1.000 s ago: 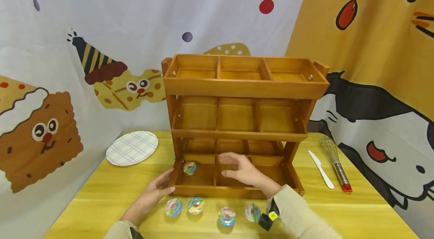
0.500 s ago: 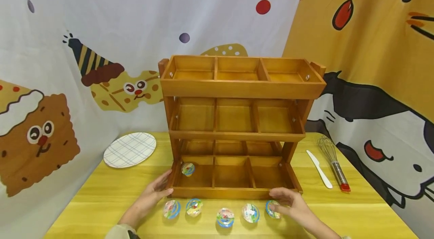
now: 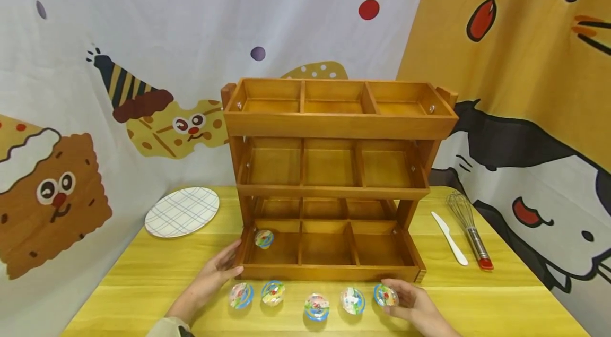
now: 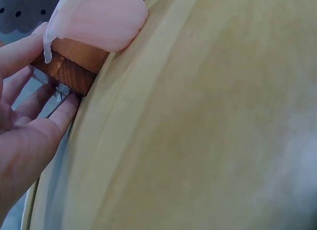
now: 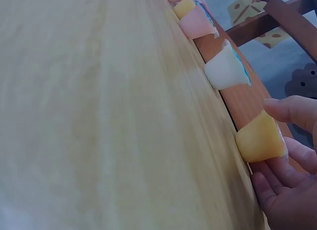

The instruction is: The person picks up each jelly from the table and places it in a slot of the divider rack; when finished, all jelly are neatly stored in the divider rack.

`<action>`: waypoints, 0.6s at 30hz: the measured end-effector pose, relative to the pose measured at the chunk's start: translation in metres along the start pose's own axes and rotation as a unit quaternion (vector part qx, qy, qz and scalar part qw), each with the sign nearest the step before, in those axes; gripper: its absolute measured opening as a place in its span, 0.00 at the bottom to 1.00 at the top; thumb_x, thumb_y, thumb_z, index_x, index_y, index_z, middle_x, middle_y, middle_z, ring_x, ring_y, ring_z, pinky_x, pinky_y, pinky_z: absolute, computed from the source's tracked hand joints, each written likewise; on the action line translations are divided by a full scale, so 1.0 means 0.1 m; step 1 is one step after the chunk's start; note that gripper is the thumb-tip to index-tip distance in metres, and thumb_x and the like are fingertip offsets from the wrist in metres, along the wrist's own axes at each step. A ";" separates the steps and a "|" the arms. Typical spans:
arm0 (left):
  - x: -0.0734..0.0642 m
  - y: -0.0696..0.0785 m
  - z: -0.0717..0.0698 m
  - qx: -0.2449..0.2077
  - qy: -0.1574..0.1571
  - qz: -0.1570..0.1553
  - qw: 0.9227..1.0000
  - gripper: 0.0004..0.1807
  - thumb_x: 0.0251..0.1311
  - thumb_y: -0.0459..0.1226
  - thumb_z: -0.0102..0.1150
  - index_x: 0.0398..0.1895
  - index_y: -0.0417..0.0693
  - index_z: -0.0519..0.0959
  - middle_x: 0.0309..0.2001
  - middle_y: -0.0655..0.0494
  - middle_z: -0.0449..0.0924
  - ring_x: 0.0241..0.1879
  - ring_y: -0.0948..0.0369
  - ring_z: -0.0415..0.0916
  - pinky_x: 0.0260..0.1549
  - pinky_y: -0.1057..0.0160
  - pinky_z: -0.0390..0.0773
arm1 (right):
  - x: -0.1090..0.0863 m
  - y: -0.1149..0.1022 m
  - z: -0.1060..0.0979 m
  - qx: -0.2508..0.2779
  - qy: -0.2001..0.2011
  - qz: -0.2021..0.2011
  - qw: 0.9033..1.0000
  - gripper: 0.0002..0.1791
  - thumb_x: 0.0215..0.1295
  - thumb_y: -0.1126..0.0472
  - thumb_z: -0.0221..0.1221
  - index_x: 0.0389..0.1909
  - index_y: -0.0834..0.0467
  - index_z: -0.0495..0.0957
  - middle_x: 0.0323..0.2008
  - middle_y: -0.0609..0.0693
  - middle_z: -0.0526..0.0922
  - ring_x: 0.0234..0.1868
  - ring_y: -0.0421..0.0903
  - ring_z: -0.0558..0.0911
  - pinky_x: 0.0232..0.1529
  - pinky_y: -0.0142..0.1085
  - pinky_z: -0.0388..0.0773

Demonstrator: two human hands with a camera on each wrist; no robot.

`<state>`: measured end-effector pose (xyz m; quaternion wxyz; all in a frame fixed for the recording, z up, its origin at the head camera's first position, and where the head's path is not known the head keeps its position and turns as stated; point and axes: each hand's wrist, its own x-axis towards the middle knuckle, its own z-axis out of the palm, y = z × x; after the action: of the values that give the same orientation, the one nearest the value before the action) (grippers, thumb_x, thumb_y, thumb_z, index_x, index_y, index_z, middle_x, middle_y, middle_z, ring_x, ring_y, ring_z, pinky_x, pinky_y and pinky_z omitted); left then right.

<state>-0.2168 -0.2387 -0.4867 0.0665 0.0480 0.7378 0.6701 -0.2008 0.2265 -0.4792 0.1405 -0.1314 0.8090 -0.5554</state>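
Observation:
My left hand [image 3: 213, 278] grips the lower left front corner of a three-tier wooden rack [image 3: 334, 273], thumb at the front and fingers along the side. Close by that corner, a pink jelly cup [image 4: 104, 19] fills the top of the left wrist view. My right hand [image 3: 412, 305] pinches a yellow jelly cup [image 5: 260, 138] between thumb and fingers, at the right end of the row before the rack. Also in this row are a white jelly cup [image 3: 352, 301] and several others. One jelly cup [image 3: 264, 239] lies in the bottom tier's left compartment.
An oval checked plate [image 3: 182, 212] lies left of the rack. On the right are a white knife [image 3: 450, 239] and a whisk [image 3: 472, 231] with a red-tipped handle. A printed curtain [image 3: 191, 18] hangs behind the table.
My right hand has moved from the rack's bottom tier down and right to the yellow jelly cup, and its fingers have closed round it. The left hand has stayed at the rack's corner.

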 end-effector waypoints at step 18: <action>0.03 0.00 0.00 0.007 -0.008 0.001 1.000 0.39 0.52 0.37 0.57 0.67 0.52 0.51 0.69 0.39 0.43 0.66 0.37 0.42 0.61 0.37 0.50 | 0.05 -0.49 -0.23 0.021 0.086 -0.024 0.996 0.34 0.49 0.61 0.63 0.58 0.66 0.65 0.40 0.35 0.80 0.37 0.36 0.79 0.38 0.29 0.79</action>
<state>-0.2194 -0.2377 -0.4864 0.0716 0.0545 0.7420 0.6643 -0.2106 0.2273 -0.4262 0.0594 -0.0995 0.8028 -0.5849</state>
